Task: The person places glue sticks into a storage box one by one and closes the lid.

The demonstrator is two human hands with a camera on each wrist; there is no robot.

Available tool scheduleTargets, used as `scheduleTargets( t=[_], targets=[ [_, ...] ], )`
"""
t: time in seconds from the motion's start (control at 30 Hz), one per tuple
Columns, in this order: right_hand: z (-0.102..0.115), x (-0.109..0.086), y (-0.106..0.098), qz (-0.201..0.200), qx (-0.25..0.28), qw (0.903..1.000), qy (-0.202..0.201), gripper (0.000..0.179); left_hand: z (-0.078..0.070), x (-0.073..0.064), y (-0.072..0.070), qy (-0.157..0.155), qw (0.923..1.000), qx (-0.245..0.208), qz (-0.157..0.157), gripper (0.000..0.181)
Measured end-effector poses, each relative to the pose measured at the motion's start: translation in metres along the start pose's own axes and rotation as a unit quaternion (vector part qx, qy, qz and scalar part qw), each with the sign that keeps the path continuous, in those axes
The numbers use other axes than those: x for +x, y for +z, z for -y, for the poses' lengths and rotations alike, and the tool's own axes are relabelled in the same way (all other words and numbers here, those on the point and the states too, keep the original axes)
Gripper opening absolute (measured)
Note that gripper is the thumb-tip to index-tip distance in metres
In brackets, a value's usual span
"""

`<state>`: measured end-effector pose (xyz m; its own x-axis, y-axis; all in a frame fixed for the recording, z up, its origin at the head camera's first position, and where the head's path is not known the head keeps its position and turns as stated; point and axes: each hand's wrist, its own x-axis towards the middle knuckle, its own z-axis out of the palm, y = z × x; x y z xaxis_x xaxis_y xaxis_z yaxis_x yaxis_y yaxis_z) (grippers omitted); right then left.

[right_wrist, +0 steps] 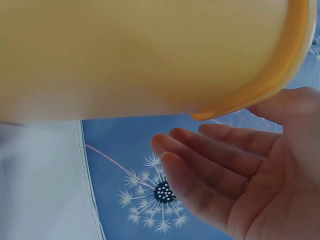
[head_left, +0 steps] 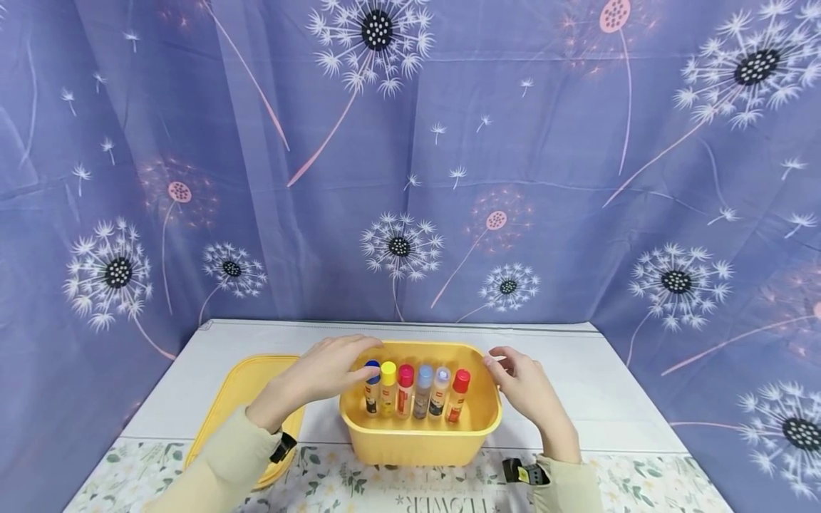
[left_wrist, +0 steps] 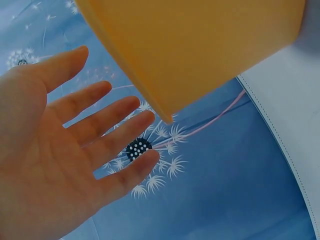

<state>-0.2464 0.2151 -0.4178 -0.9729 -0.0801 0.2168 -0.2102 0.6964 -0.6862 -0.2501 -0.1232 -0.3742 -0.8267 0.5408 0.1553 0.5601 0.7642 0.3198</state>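
Observation:
A yellow plastic tub [head_left: 420,449] stands on the table. Inside, several small clear tubes [head_left: 421,402] with coloured caps are lined up in a row, mostly upright; the red-capped one [head_left: 457,395] leans slightly at the right end. My left hand [head_left: 333,367] hovers at the tub's left rim, its thumb over the dark blue cap [head_left: 372,365]. In the left wrist view its fingers [left_wrist: 120,140] are straight and spread, apart from the tub. At the right rim is my right hand [head_left: 527,385], thumb at the edge. Its relaxed fingers [right_wrist: 210,172] sit outside the tub, gripping nothing.
A yellow lid [head_left: 221,413] lies flat left of the tub, partly covered by my left forearm. White table surface [head_left: 596,385] extends right of the tub. A floral cloth [head_left: 641,484] runs along the front edge. A blue dandelion-print curtain [head_left: 333,235] closes off the back and sides.

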Motion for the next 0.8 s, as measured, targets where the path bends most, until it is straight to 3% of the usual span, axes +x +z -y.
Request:
scheduleTargets(
  t=[0.23,0.43,0.67,0.8],
  targets=[
    [0.002,0.001,-0.001,0.003,-0.002,1.0000,-0.005,0.031,0.006,-0.008,-0.003,-0.008,0.9998,-0.017,-0.008,0.048],
    [0.003,0.001,-0.001,0.000,-0.003,1.0000,-0.008,0.032,0.016,-0.019,-0.009,-0.026,0.9987,-0.027,-0.034,0.049],
    [0.003,0.000,0.001,-0.004,-0.009,0.9998,-0.014,0.032,0.040,-0.044,-0.012,-0.068,0.9932,-0.070,-0.064,0.046],
    [0.003,0.000,0.001,-0.004,-0.009,0.9998,-0.016,0.031,0.059,-0.064,-0.010,-0.096,0.9887,-0.067,-0.094,0.043]
  ],
)
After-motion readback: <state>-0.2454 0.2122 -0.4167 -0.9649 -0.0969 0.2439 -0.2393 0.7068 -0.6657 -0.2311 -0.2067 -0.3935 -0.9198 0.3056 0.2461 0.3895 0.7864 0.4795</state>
